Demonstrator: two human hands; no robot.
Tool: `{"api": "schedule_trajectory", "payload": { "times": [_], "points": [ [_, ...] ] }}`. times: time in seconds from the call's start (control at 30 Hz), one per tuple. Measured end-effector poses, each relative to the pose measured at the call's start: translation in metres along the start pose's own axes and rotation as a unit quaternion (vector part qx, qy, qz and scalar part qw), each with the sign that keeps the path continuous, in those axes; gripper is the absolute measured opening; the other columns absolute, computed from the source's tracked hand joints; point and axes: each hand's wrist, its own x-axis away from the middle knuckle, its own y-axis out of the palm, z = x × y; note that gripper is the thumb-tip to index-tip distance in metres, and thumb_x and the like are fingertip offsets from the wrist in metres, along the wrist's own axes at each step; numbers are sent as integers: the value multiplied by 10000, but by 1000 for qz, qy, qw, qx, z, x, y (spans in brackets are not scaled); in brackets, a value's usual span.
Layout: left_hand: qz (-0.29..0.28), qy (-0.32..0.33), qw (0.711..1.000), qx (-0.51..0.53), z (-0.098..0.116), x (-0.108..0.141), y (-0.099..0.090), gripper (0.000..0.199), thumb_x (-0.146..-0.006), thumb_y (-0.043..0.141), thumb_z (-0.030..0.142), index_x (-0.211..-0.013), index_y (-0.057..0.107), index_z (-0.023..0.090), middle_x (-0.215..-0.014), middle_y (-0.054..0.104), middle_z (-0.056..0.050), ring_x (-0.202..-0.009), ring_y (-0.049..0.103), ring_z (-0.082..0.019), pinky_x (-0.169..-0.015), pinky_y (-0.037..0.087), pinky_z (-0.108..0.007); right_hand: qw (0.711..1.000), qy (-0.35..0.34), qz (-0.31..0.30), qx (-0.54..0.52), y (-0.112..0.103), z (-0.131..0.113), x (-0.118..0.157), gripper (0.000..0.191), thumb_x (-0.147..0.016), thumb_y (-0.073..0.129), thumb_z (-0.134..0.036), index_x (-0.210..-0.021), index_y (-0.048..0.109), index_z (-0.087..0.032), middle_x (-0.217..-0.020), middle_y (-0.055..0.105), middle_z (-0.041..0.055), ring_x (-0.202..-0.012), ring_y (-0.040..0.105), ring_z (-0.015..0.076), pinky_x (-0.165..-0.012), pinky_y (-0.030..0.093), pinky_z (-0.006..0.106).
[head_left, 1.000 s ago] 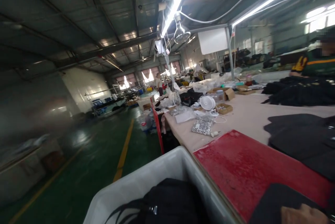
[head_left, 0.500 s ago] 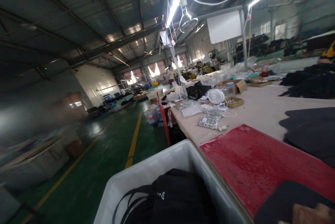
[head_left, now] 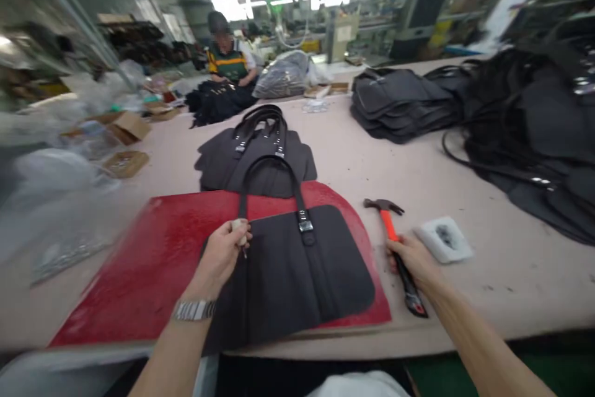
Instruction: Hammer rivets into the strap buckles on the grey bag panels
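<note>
My left hand (head_left: 226,251) is closed on an awl (head_left: 240,233) with a pale rounded handle; its thin metal point is directed downward over a black bag panel (head_left: 288,267). The panel lies flat, with a looped handle strap (head_left: 269,165) and a silver buckle (head_left: 305,225) on its right strap. To the right, my right hand (head_left: 411,254) has its fingers wrapped round the grip of a claw hammer (head_left: 388,223), which rests on or just above the table. Under the panel is a red board (head_left: 125,248).
Beyond the board lies a stack of black panels with handles (head_left: 255,168). A white block holding small dark pieces (head_left: 445,239) sits right of the hammer. Black panel piles (head_left: 404,103) cover the right. Clear bags (head_left: 69,254) and a cardboard box (head_left: 125,126) stand left. A person (head_left: 230,62) works across the table.
My view has swung right and down from the aisle and white bin to the red board. Both hands now show, the left with the awl, the right on the hammer.
</note>
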Motion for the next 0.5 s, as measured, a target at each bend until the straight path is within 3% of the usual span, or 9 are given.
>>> {"api": "schedule_trajectory", "payload": {
  "times": [0.03,0.1,0.3,0.4,0.5],
  "points": [
    [-51,-12,997,65,-1,-2,11,267,-699,767,278,-886,660,119,-808,680,-53,-665,651,-147,-573,514,-226,1000,9,18,-2,-7,8,2,184,-913,590,-324,-828,553,-165,-641,543,-26,-493,510,99,-431,447,215],
    [-97,-19,987,128,-3,0,31,369,-653,818,285,-934,641,122,-925,695,-92,-788,686,-184,-699,556,-274,999,14,32,-9,-7,17,1,157,-857,590,-281,-770,493,-194,-562,497,-49,-416,476,104,-367,406,220],
    [-103,45,986,121,-40,-1,93,428,-748,778,401,-1031,587,143,-976,709,-112,-866,705,-222,-838,565,-391,999,5,24,-31,5,17,-5,144,-778,586,-278,-791,462,-206,-599,531,-43,-404,493,101,-351,416,215],
    [-105,62,986,111,-61,-8,105,444,-764,766,430,-1042,578,139,-966,711,-106,-846,711,-221,-856,563,-410,999,4,29,-38,3,16,-3,167,-763,599,-284,-809,456,-212,-622,543,-45,-410,498,99,-351,423,212],
    [-92,65,985,131,-73,-12,103,440,-774,755,436,-1040,566,140,-945,708,-92,-832,712,-210,-856,559,-396,999,5,32,-42,3,16,-2,176,-757,607,-284,-813,455,-216,-626,546,-43,-408,498,102,-344,416,214]
  ]
}}
